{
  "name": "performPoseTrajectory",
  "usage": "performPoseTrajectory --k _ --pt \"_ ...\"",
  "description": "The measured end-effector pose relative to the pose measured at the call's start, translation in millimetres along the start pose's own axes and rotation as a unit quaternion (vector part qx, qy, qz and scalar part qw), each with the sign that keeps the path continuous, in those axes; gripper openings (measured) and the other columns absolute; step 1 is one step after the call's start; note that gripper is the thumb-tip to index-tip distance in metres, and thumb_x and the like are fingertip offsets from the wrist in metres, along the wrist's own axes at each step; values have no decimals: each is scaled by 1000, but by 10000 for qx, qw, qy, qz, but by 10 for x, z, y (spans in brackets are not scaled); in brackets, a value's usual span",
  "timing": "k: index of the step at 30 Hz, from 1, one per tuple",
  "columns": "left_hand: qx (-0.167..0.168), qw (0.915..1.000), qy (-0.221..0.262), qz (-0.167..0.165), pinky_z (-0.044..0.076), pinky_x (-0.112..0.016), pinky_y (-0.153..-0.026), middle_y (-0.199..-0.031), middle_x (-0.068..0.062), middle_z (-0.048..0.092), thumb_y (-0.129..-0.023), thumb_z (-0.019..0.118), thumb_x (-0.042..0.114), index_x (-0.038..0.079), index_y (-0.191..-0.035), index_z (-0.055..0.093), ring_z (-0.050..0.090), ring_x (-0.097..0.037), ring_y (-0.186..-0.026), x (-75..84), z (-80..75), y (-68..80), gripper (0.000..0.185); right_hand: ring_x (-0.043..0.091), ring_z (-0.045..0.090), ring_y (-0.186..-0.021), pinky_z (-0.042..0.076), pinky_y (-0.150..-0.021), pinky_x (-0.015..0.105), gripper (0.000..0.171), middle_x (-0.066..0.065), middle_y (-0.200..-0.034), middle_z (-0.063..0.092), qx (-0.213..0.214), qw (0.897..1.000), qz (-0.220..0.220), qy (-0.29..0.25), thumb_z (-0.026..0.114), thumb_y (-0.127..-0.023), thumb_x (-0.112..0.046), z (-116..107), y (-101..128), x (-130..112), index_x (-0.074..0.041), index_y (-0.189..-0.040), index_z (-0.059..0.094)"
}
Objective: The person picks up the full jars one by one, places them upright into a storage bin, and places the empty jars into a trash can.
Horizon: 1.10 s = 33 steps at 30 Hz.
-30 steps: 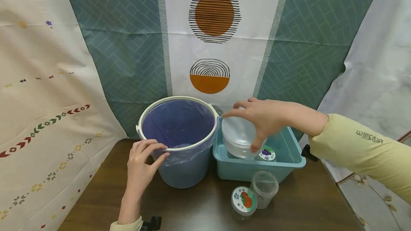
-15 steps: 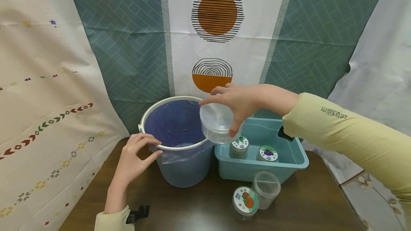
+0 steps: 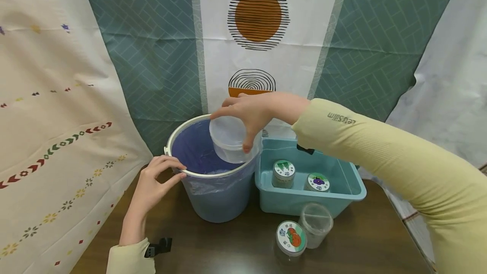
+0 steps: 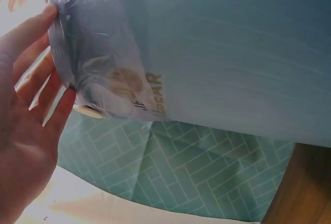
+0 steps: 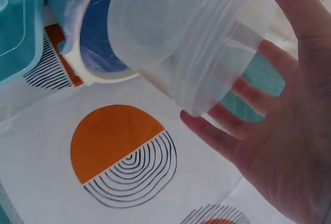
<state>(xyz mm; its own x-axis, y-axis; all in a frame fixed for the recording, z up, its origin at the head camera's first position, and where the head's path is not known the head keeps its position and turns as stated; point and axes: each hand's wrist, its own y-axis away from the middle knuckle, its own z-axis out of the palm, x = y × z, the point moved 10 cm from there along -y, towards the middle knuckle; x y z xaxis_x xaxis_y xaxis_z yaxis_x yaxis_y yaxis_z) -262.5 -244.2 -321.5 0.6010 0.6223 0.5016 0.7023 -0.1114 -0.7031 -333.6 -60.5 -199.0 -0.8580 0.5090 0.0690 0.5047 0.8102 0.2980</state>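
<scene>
My right hand [image 3: 253, 111] grips a round clear plastic tub [image 3: 228, 136] from above, thumb on the near side and fingers around the far side. The tub is over the right part of a blue trash bin [image 3: 218, 204], overlapping its cream rim. In the right wrist view the tub [image 5: 150, 22] looks see-through, with a ridged band near the fingers. A thin plastic liner [image 3: 194, 141] covers the inside of the bin and folds over its rim. At the bin's near left edge, my left hand [image 3: 152, 183] pinches the rim and liner between thumb and fingers.
Right of the bin stands a teal plastic basin [image 3: 308, 204] holding a green-labelled jar [image 3: 284, 174] and a purple-labelled jar [image 3: 318, 182]. Before it on the brown table [image 3: 236, 248] are a tomato-labelled jar [image 3: 291, 238] and a clear jar [image 3: 316, 223]. Patterned cloth [image 3: 152, 54] hangs behind.
My right hand has carried the tub leftward from above the basin to over the bin, uncovering the green-labelled jar. My left hand stays at the bin's rim, shifted slightly left.
</scene>
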Motion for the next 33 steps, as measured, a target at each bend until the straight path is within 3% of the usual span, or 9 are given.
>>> performPoseTrajectory --k 7,16,26,33 --pt "52 9998 55 -183 34 -12 -94 -97 5 68 -72 85 0 23 -90 74 50 0 -105 -15 -3 13 31 22 31 -142 39 -111 46 106 1 -159 27 37 9993 -41 -370 86 -70 -50 -42 -405 -16 -41 -155 23" --pt "155 9998 77 -100 33 -10 -93 -96 -1 68 -68 85 -3 19 -89 74 50 -5 -103 19 -6 14 33 31 14 -152 28 -119 52 101 3 -166 16 232 9968 144 -756 82 -74 -50 -15 -901 48 -40 -156 22" --pt "45 9999 -16 -119 34 -12 -93 -96 2 68 -70 85 1 21 -90 73 49 -5 -103 21 26 0 31 36 11 -153 29 -118 54 102 8 -167 13 596 9875 401 -1403 81 -74 -52 136 -1214 287 -35 -156 25" --pt "-7 9999 28 -148 34 -12 -93 -97 2 68 -72 84 1 21 -91 73 50 -6 -103 19 12 3 30 33 14 -152 28 -119 53 101 7 -166 15 801 9758 620 -1936 81 -74 -54 370 -1391 397 -36 -156 24"
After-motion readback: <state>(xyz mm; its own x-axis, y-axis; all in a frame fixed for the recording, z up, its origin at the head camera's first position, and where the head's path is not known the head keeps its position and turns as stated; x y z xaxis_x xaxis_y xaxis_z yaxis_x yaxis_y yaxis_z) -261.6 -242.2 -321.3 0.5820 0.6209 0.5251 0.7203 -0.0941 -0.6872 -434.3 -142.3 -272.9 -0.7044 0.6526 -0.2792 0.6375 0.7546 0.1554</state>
